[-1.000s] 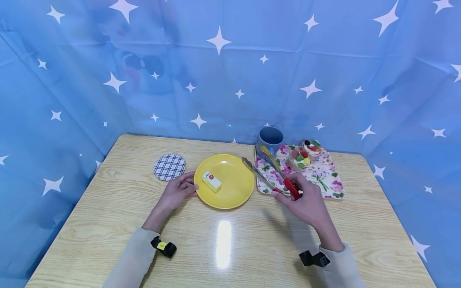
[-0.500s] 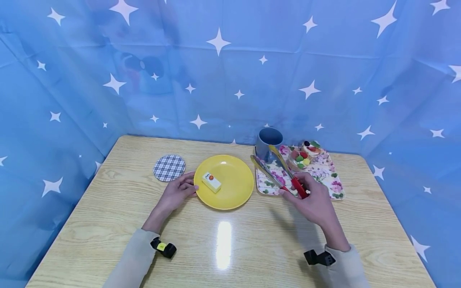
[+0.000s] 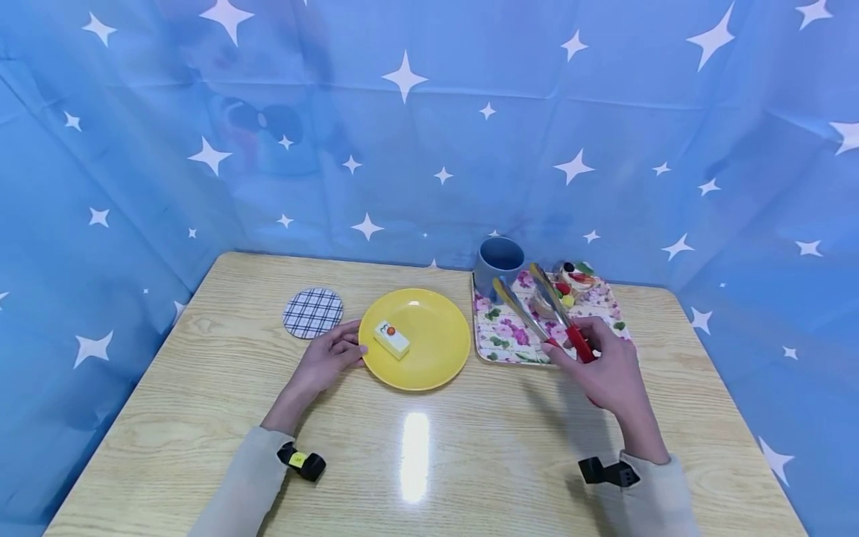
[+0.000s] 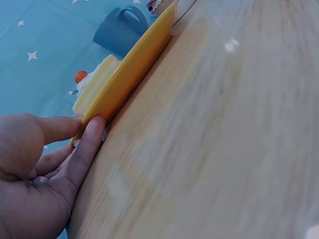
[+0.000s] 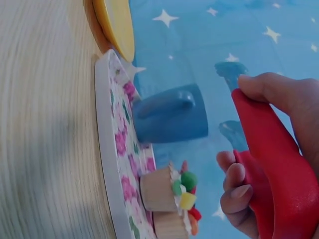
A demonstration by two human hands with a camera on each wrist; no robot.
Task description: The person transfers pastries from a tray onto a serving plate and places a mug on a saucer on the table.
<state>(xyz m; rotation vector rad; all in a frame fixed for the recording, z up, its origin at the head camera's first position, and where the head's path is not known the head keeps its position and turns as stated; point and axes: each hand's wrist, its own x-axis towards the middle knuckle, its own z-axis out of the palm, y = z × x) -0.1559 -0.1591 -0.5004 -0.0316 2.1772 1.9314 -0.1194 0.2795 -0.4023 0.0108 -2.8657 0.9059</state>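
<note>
My left hand (image 3: 329, 359) pinches the left rim of a round yellow plate (image 3: 436, 339), thumb on top and a finger below in the left wrist view. On the plate lies a small cake slice (image 3: 392, 340) with white topping and an orange ball. My right hand (image 3: 609, 371) grips tongs by their red handles (image 5: 271, 149). The tongs' arms (image 3: 550, 292) stand apart above a floral tray (image 3: 502, 341), nothing between their tips. Two fruit-topped tarts (image 5: 159, 191) sit on this tray. In the head view the tongs partly cover the nearer one.
A blue-grey mug (image 3: 499, 262) stands at the tray's back left corner. A round checked coaster (image 3: 312, 313) lies left of the plate, beyond my left hand. Behind the wooden table (image 3: 335, 462) hangs a blue star-patterned curtain (image 3: 429, 134).
My right hand has moved right with the tongs, from beside the plate to over the tray near the tarts. My left hand, the plate and the cake slice have stayed in place.
</note>
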